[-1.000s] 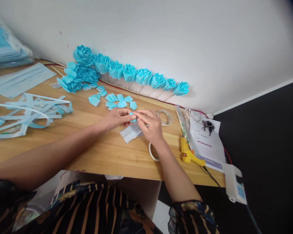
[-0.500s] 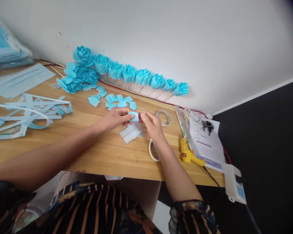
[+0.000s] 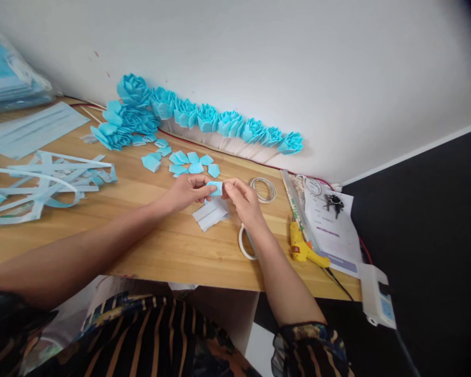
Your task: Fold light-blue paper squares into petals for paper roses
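Note:
Between my two hands is a small blue fabric piece, like the petal-shaped pieces lying behind it. My left hand pinches its left side, thumb on top. The thumb and fingers of my right hand close on its right edge. Below it on the table lies a folded whitish piece of cloth. Several cut blue petals are spread just beyond my hands. A white tape roll lies partly hidden under my right wrist, and another roll rests to the right.
Blue fabric flowers on sticks line the wall. Cut strips, a flat mask sheet and a bag of masks are at left. A yellow glue gun, papers, keys and a power strip are at right.
The blue piece has turned slightly and looks flatter and narrower. My right fingertips have shifted a little left onto its edge. The other things stay where they were.

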{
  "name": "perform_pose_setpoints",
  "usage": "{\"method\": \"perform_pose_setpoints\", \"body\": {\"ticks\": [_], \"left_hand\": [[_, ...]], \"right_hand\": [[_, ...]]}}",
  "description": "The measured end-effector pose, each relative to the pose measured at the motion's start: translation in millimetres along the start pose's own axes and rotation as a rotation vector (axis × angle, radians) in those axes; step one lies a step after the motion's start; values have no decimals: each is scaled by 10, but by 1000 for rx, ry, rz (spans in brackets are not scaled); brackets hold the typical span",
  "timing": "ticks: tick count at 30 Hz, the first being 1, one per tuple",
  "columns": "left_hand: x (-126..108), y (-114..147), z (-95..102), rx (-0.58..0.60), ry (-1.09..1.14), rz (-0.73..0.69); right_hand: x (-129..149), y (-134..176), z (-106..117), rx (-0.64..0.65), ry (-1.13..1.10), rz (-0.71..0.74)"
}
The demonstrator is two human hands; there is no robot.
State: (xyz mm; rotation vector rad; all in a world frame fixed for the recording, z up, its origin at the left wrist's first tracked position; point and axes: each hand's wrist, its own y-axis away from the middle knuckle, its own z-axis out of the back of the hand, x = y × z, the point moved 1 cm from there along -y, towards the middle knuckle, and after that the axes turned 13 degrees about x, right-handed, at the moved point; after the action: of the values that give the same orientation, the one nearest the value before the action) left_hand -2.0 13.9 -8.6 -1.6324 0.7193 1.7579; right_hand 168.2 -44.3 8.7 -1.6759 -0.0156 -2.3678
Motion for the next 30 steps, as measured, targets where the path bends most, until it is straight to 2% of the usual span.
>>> {"method": "perform_pose_setpoints", "body": {"ticks": [3,16,26,30], "left_hand": [[4,-3,-2,1,7,-7],[-48,9,0,38,80,33],[-9,-9,-16,69,3,11],[-31,4,-36,106,-17,20]], "right_hand": [[-25,-8,-10,26,-37,-18],[-38,-6,-5,-34,36,-35],[-26,-9,-40,23,-8,-44],[-26,0,-22,-20,53,-37]]}}
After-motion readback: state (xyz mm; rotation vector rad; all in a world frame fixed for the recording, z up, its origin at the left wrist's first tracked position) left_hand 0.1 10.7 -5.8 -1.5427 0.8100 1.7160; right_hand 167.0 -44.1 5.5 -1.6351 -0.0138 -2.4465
